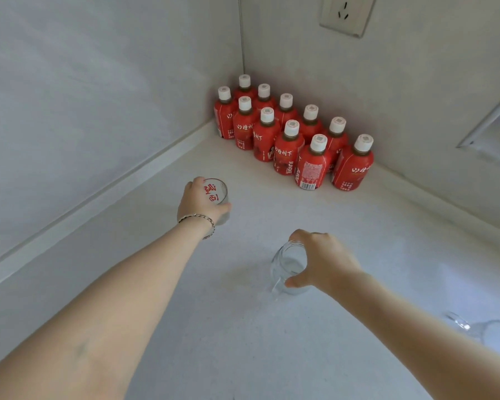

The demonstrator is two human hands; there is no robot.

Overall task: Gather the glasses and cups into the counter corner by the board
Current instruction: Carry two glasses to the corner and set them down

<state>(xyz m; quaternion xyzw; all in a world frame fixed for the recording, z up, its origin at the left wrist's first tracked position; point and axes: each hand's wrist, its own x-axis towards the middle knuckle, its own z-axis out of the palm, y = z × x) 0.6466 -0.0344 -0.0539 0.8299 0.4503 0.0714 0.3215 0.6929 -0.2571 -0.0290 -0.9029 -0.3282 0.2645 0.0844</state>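
My left hand is wrapped around a clear glass with red characters, which stands near the left wall of the white counter. My right hand grips a plain clear glass from the right side, closer to me in the middle of the counter. More clear glassware shows at the right edge, partly behind my right forearm; its shape is hard to tell.
Several red juice bottles with white caps stand in two rows in the far corner along the back wall. A wall socket is above them. A metal-framed edge juts in at the right.
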